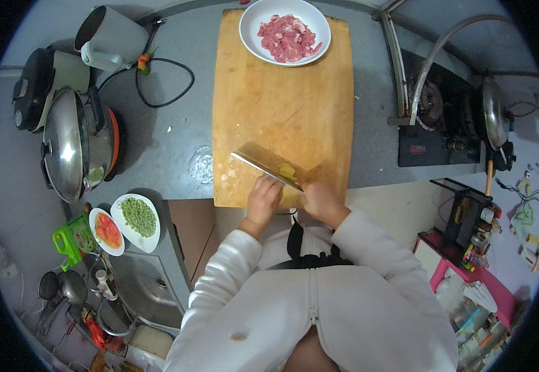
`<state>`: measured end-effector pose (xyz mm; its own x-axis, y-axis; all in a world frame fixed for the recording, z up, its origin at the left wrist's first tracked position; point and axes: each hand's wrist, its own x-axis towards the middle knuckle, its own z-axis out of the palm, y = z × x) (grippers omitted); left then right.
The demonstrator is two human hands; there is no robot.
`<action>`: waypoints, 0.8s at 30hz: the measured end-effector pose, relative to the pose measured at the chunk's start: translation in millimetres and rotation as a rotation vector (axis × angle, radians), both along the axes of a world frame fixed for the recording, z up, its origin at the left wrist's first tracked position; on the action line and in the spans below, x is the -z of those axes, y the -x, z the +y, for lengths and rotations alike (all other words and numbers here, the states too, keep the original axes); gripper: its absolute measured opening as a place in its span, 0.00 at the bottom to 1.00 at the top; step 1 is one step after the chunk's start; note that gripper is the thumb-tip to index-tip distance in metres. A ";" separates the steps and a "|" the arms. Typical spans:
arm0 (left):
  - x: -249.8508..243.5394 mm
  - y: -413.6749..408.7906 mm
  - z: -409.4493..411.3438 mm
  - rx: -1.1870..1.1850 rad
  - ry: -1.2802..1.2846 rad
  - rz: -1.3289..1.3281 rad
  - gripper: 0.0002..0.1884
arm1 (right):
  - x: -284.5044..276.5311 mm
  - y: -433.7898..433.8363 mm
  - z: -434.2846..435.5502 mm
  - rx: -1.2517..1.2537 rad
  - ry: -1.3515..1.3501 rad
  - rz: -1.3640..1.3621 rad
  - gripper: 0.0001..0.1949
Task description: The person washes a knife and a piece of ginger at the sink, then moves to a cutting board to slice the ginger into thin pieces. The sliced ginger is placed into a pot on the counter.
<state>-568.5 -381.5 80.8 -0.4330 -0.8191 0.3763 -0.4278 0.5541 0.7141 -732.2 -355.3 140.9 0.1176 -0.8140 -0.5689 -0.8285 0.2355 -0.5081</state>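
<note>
A wooden cutting board [283, 102] lies before me on the grey counter. My right hand [323, 202] grips the handle end of a kitchen knife [267, 171], whose broad blade stands on edge and slants across the near part of the board. My left hand [264, 197] rests its fingers against the near side of the blade; whether anything lies under the fingertips is hidden. Thin yellowish slices [287, 171] of some food lie against the far side of the blade. At the board's far end, a white bowl [247, 35] holds cut raw meat [290, 38].
Left are a plate of green peas [138, 217], a plate of orange-red pieces [108, 230], a steel sink [144, 283], a lidded pan [65, 144], a rice cooker [41, 88] and a kettle-like container [113, 37] with a looped cord. A gas stove [436, 144] stands right.
</note>
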 end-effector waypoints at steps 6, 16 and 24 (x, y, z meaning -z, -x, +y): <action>-2.8 -0.9 1.2 -0.001 -0.039 -0.066 0.11 | -41.7 12.5 12.3 0.047 0.008 0.001 0.09; -3.2 0.0 0.9 -0.001 -0.057 -0.060 0.10 | -37.8 13.0 10.6 -0.016 -0.045 0.070 0.09; 5.2 -1.9 2.7 -0.010 -0.079 -0.028 0.10 | -7.3 5.8 11.5 -0.033 -0.055 0.103 0.08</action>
<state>-566.6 -378.8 75.6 -0.4341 -0.8501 0.2982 -0.4534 0.4922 0.7430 -738.0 -343.8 148.2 0.0825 -0.7776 -0.6233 -0.8832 0.2326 -0.4072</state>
